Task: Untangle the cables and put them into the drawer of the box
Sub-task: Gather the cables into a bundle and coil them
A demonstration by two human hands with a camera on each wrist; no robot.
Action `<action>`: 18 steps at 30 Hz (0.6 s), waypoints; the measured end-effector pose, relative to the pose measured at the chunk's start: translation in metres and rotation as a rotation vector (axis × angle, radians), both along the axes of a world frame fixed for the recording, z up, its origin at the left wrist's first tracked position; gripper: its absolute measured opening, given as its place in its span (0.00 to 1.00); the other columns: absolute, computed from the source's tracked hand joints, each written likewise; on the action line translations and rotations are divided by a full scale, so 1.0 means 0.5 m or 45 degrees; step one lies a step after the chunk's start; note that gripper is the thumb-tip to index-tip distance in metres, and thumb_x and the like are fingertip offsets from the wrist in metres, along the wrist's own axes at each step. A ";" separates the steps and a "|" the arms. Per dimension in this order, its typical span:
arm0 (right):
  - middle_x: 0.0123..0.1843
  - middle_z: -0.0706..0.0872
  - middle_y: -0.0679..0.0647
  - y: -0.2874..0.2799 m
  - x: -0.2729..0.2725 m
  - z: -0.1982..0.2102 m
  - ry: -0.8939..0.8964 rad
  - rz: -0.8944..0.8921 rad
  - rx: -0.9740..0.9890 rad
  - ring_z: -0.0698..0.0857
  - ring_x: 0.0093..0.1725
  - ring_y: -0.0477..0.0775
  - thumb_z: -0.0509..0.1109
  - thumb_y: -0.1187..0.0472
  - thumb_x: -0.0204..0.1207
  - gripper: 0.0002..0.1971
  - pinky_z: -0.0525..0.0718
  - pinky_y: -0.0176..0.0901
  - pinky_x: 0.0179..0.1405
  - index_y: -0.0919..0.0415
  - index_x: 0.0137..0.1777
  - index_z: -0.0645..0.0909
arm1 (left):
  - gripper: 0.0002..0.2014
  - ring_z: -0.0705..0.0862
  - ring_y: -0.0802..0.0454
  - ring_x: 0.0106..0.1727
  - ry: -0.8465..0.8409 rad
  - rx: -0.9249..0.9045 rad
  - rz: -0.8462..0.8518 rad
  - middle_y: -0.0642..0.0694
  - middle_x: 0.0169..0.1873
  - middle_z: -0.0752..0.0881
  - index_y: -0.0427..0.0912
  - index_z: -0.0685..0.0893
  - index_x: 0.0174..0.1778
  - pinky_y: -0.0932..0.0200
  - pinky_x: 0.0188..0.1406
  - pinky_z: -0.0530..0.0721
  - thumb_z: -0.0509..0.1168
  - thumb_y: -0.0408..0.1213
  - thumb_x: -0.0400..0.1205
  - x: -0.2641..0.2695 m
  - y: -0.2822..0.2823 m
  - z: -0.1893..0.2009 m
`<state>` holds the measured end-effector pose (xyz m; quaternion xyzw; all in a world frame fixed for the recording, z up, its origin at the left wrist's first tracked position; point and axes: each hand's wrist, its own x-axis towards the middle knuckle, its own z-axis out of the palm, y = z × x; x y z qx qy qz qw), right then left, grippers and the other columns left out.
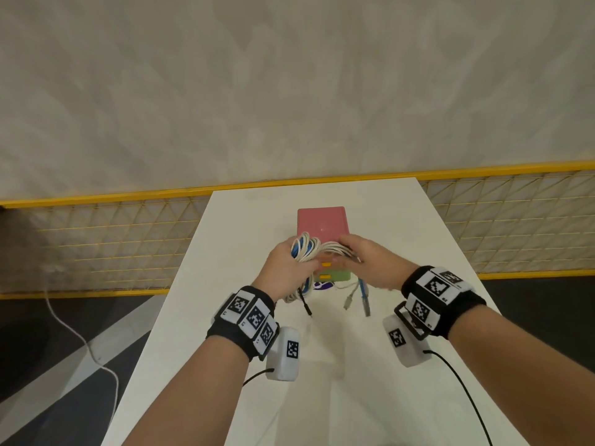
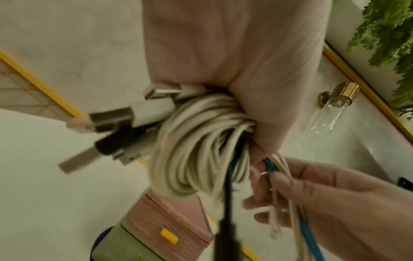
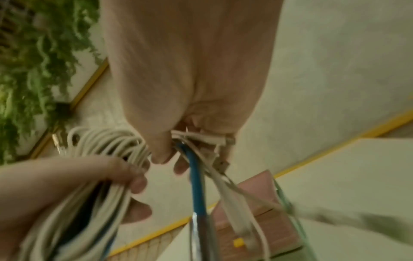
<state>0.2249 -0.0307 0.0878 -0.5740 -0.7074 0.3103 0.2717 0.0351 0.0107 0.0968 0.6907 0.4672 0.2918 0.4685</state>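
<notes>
A tangle of white, blue and black cables (image 1: 306,249) hangs in the air just in front of the box (image 1: 322,224), which has a pink top and a green lower drawer with yellow handles. My left hand (image 1: 286,268) grips the coiled bundle (image 2: 196,146); USB plugs stick out past its fingers. My right hand (image 1: 370,262) pinches several loose strands, among them a blue cable (image 3: 196,183) and white ones, pulled out of the coil. Plug ends (image 1: 357,300) dangle below both hands above the table. Both drawers look closed.
The white table (image 1: 322,397) is narrow, with the box near its far end. A yellow mesh fence (image 1: 106,243) runs behind it. A white cord (image 1: 80,336) lies on the dark floor at the left. A purple patch shows under the box.
</notes>
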 end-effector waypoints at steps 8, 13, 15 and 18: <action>0.50 0.87 0.57 -0.022 -0.040 -0.023 0.262 -0.276 0.085 0.88 0.49 0.53 0.56 0.59 0.86 0.11 0.86 0.48 0.52 0.62 0.59 0.75 | 0.19 0.88 0.57 0.43 -0.319 -0.048 0.187 0.50 0.43 0.89 0.44 0.81 0.56 0.65 0.41 0.84 0.78 0.46 0.73 0.046 -0.011 -0.006; 0.35 0.81 0.59 -0.045 -0.091 0.007 0.274 -0.176 0.029 0.79 0.32 0.51 0.53 0.63 0.85 0.10 0.82 0.54 0.36 0.65 0.48 0.75 | 0.28 0.87 0.54 0.47 -0.436 -0.149 0.271 0.47 0.48 0.87 0.44 0.76 0.59 0.67 0.33 0.85 0.80 0.47 0.69 0.074 -0.026 0.005; 0.43 0.82 0.54 -0.059 -0.090 0.022 0.335 -0.039 -0.040 0.80 0.36 0.52 0.55 0.61 0.85 0.08 0.82 0.49 0.39 0.60 0.57 0.74 | 0.22 0.89 0.49 0.47 -0.479 -0.139 0.344 0.45 0.46 0.88 0.45 0.80 0.55 0.55 0.42 0.90 0.80 0.44 0.70 0.074 -0.022 0.000; 0.70 0.75 0.39 -0.067 -0.072 0.012 0.366 0.098 -0.061 0.81 0.60 0.46 0.63 0.59 0.83 0.25 0.81 0.28 0.55 0.47 0.78 0.62 | 0.17 0.90 0.47 0.48 -0.524 -0.109 0.411 0.44 0.45 0.90 0.44 0.83 0.53 0.42 0.56 0.88 0.77 0.43 0.71 0.077 -0.020 -0.001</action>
